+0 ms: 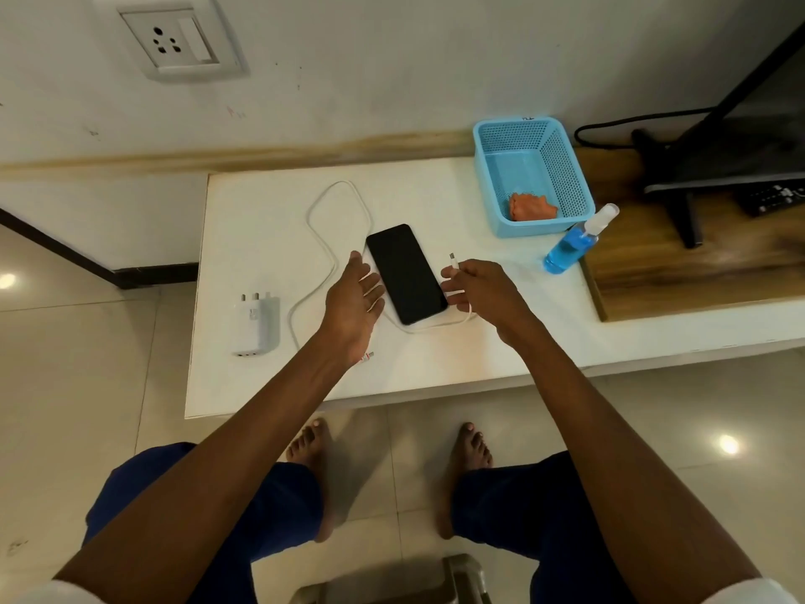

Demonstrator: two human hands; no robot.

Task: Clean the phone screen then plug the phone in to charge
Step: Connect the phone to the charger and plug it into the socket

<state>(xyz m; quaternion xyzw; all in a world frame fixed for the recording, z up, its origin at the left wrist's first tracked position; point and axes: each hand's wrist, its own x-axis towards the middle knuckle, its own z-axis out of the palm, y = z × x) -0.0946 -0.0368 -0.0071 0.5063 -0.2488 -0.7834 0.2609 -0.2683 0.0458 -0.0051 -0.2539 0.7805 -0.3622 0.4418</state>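
Note:
A black phone [406,273] lies screen up on the white table [435,368]. My right hand [479,287] sits just right of it, pinching the white charging cable [331,255] near its small plug end, which points up. My left hand [355,298] hovers open at the phone's left edge, fingers spread, holding nothing. The cable loops behind the phone and runs under it; its other plug lies near my left wrist. A white charger adapter [255,322] lies at the table's left edge. A wall socket [178,37] is on the wall at upper left.
A blue plastic basket [562,167] holding an orange cloth [531,207] stands at the back right. A blue spray bottle [575,244] stands beside it. Further right, a TV stand [684,202] rests on a wooden top. My bare feet are on the tiled floor below.

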